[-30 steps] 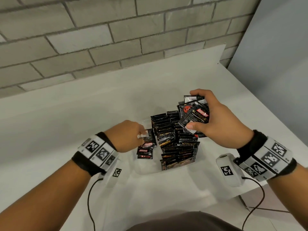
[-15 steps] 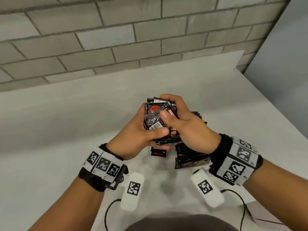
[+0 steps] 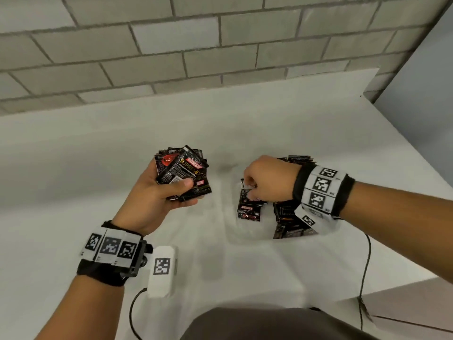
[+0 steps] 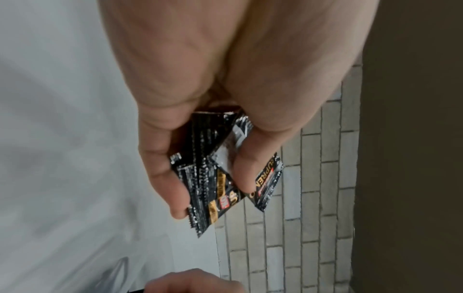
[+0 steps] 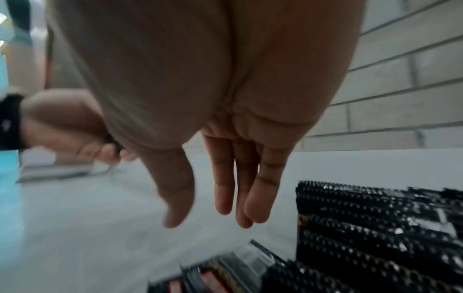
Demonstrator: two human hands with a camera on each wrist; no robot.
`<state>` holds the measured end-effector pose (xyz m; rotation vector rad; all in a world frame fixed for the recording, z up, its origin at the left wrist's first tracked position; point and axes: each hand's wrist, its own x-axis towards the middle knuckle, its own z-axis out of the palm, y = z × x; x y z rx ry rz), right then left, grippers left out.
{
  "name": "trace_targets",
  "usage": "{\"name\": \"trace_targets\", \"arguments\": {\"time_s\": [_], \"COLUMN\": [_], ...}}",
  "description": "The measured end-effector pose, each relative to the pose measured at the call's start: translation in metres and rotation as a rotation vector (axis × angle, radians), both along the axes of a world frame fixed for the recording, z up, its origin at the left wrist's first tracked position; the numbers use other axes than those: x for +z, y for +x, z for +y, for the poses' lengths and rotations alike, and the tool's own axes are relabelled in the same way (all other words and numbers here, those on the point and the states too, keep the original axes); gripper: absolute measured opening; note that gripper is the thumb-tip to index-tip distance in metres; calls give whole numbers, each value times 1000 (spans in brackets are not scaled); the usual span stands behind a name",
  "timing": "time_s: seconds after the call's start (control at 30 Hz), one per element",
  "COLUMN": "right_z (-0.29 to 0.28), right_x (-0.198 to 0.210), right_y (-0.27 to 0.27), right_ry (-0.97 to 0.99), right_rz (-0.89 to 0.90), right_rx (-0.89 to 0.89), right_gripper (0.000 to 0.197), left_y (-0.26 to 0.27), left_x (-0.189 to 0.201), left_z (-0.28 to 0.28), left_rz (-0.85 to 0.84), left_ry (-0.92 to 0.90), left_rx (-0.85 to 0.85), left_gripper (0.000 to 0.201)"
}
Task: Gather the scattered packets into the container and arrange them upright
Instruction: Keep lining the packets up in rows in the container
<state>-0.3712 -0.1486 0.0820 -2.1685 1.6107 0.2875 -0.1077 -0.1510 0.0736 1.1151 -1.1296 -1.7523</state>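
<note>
While left grip (image 3: 157, 197) clutches packets (image 3: 183, 173), right grip (image 3: 267, 180) hovers slack above container (image 3: 230, 231).

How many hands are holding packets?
1: the left hand grips a bunch of packets. The right hand reaches over the container's packets; its fingers look empty.

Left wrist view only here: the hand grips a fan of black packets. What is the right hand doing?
Observer: The right hand hangs, fingers straight and empty, over the short row of packets in the clear container.
Operator: Anything arranged already?
Observer: A full row of upright packets stands right of that short row.
Operator: Where's my bundle relative to it?
Observer: The left hand holds the bundle left of the container, apart.
</note>
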Motion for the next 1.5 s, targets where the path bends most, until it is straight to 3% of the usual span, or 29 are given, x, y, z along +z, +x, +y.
{"name": "trace_targets", "arguments": {"time_s": [0.1, 0.33, 0.67, 0.9, 1.17, 1.37, 1.5], "right_z": [-5, -1, 1, -5, -14, -3, -2], "right_x": [-14, -29, -22, -20, 14, 74, 89], "right_y": [16, 41, 47, 28, 13, 3, 1], "right_ry": [74, 201, 150, 67, -103, -198, -28], "right_rz": [196, 474, 602, 393, 114, -413, -701], "right_rx": [113, 214, 331, 256, 65, -167, -216], "right_gripper": [57, 97, 68, 35, 41, 42, 29], "left_y": [8, 13, 14, 12, -3, -20, -36], "left_x": [-13, -31, -34, -36, -40, -32, -18], "left_z": [3, 8, 7, 8, 7, 8, 11], "left_rz": [28, 40, 36, 1, -52, -48, 2], "left_ry": [27, 73, 102, 115, 129, 123, 95], "left_rx": [3, -29, -49, -60, -41, -99, -197], "left_gripper": [67, 64, 64, 67, 49, 51, 59]}}
